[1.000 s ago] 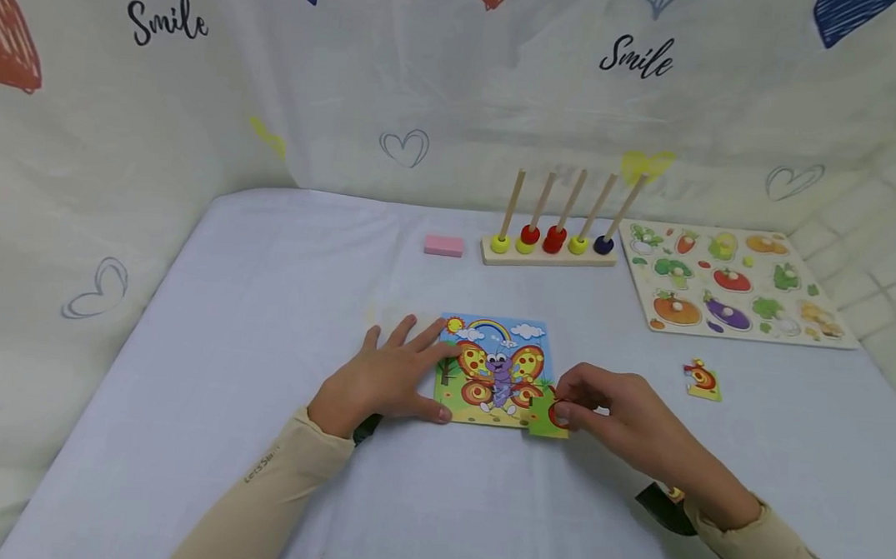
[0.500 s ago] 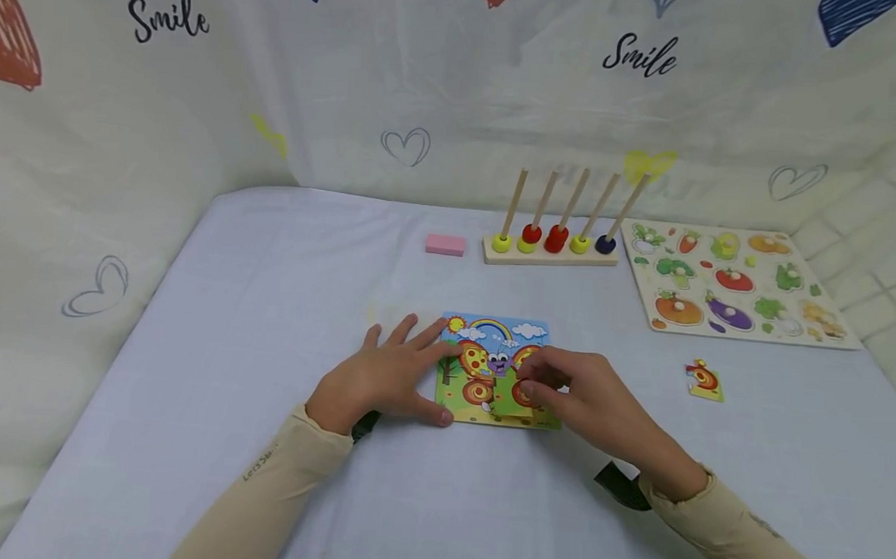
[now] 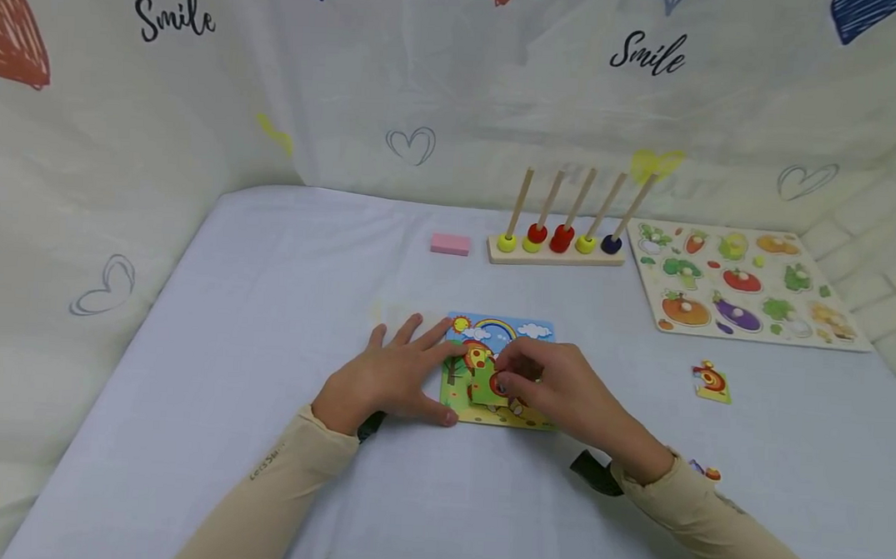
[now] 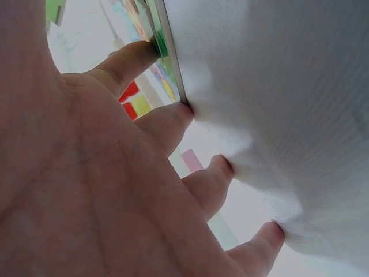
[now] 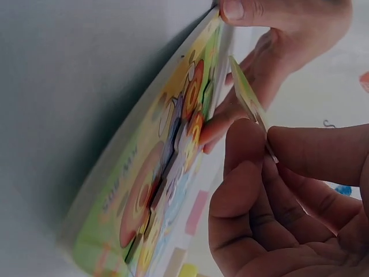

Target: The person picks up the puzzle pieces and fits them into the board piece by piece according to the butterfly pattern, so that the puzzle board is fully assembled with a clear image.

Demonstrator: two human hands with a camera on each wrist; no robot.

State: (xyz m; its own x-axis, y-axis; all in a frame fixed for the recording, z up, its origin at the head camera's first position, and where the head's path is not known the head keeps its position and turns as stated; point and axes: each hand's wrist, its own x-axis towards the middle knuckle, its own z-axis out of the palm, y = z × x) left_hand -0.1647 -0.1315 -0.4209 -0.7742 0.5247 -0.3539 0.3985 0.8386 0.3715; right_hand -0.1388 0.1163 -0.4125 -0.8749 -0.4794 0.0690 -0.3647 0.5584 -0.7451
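A square butterfly jigsaw board (image 3: 539, 329) lies flat on the white cloth. My left hand (image 3: 391, 377) is spread over its left side, thumb at the lower left corner. In the left wrist view, two fingertips touch the board's edge (image 4: 174, 57) and the others rest on the cloth. Thumb and fingers of my right hand (image 3: 563, 385) pinch a green puzzle piece (image 3: 482, 389) with a red round pattern. The right wrist view has this piece (image 5: 245, 86) tilted and apart from the board (image 5: 118, 202). My right hand hides the board's right half in the head view.
A loose puzzle piece (image 3: 711, 383) lies to the right, and another (image 3: 712, 473) is partly hidden by the right sleeve. Behind stand a pink block (image 3: 449, 244) and a peg stand with beads (image 3: 554, 255). A vegetable puzzle board (image 3: 748, 280) lies at back right.
My right hand has moved left with the piece, from the board's lower right corner to above its middle. The left hand has stayed in place.
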